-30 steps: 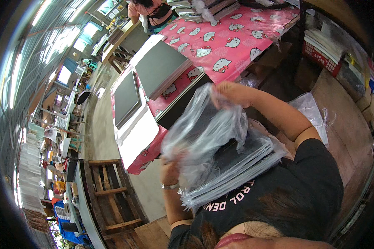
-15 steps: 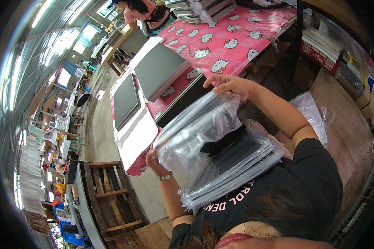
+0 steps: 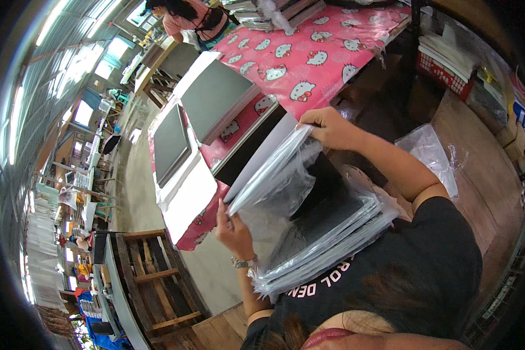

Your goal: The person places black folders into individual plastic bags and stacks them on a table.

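Observation:
Both my hands hold a thin bundle of clear plastic bags point(image 3: 274, 160), tilted so that its layered edges face up. My left hand point(image 3: 234, 234), with a metal watch at the wrist, is closed on the bundle's left corner, thumb at the edge. The right corner is pinched by my right hand point(image 3: 328, 126). Loose, crumpled film hangs from the bundle toward me. Below, a stack of black sheets in clear plastic bags point(image 3: 326, 233) rests against my body. Beyond the bundle, a dark board with a pale edge point(image 3: 256, 140) lies along the table's near side.
A table with a pink patterned cover point(image 3: 332, 58) bears a grey-black stack point(image 3: 219, 93), a smaller dark stack point(image 3: 172, 143) and white sheets point(image 3: 195, 195). A wooden pallet point(image 3: 151, 274) lies at left. At right are a plastic bag point(image 3: 429, 151) and red basket point(image 3: 443, 76). Another person point(image 3: 195, 23) stands far off.
The bundle has tilted up, showing its edges. My left hand has come round in front of its corner, and my right-hand fingers have closed on the other corner. The view has shifted slightly.

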{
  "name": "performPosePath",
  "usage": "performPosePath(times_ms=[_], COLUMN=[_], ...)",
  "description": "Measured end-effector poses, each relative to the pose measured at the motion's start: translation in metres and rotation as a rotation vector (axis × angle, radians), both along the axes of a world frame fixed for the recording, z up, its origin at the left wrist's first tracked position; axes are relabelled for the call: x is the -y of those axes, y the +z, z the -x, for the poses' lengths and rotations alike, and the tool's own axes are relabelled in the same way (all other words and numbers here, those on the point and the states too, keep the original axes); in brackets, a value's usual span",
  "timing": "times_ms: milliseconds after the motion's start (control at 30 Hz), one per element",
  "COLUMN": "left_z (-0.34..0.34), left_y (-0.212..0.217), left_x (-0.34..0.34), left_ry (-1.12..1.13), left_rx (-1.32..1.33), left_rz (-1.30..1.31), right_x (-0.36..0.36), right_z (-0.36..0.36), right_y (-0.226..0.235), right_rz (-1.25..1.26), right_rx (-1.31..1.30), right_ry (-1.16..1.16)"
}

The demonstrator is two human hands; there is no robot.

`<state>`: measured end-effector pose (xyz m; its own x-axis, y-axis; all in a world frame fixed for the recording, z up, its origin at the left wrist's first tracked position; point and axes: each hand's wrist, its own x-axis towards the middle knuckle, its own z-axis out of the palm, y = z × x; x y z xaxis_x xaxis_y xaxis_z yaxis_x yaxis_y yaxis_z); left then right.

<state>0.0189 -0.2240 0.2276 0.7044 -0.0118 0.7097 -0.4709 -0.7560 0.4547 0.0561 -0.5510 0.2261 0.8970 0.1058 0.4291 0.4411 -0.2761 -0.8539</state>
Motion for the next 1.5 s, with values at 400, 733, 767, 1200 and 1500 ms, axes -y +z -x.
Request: performPosePath(times_ms=[400, 733, 767, 1200, 1500], left_z=[0.018, -0.011, -0.002, -0.040, -0.022], left_y=[0.041, -0.140, -0.155, -0.162, 0.025], left_x=[-0.027, -0.085, -0.087, -0.135, -0.023], left_ry=[-0.101, -0.652, -0.594, -0.115, -0.951], left_rx=[-0.733, -1.740, -1.713, -0.315, -0.330], left_rz=[0.123, 0.497, 0.379, 0.219, 0.576], right_x=[0.016, 0.037, 0.036, 0.002, -0.070], right_z=[0.011, 0.014, 0.014, 0.024, -0.007], right_y=[0.000, -0.171, -0.195, -0.091, -0.077], right_rz=[-0.415, -0.540, -0.534, 0.196, 0.520], right_rx=[-0.547, -1.069, -1.126, -0.757, -0.232], right_ry=[0.282, 0.530, 0.478, 0.758, 0.553])
